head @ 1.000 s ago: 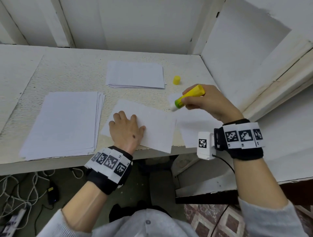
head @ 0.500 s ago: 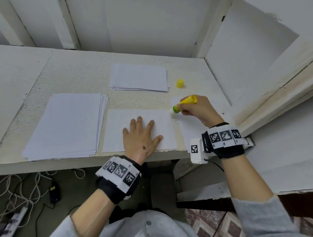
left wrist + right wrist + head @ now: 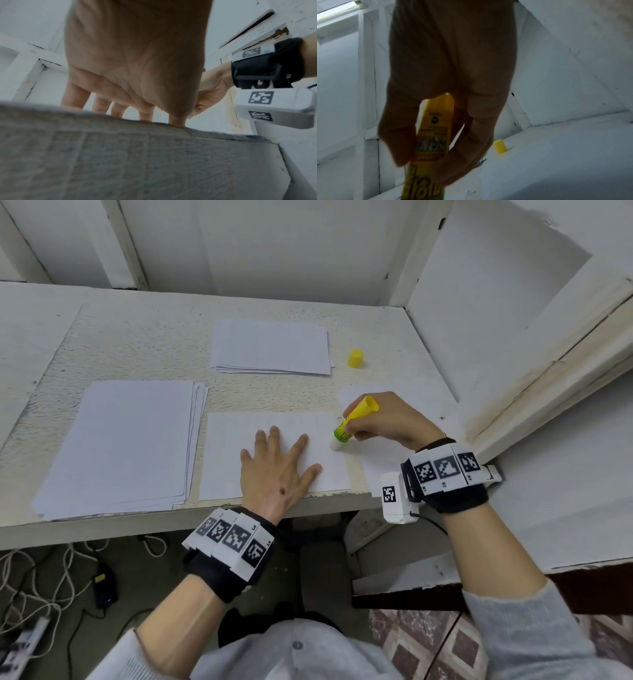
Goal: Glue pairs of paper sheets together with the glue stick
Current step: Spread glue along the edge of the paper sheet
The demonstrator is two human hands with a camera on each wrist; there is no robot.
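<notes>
While flat left hand [image 3: 274, 474] on sheet [image 3: 226, 460], glue stick [image 3: 356, 419] within right grip [image 3: 387, 422], tip at sheet's right edge.

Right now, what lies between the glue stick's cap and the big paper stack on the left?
In the head view, a smaller paper stack lies between the cap and the big stack.

Yellow glue stick [image 3: 358, 418] with green collar, yellow cap [image 3: 355, 358], white paper sheets [image 3: 274, 455], off-white speckled tabletop [image 3: 144, 337], black-and-white checkered wristbands [image 3: 445, 469].
</notes>
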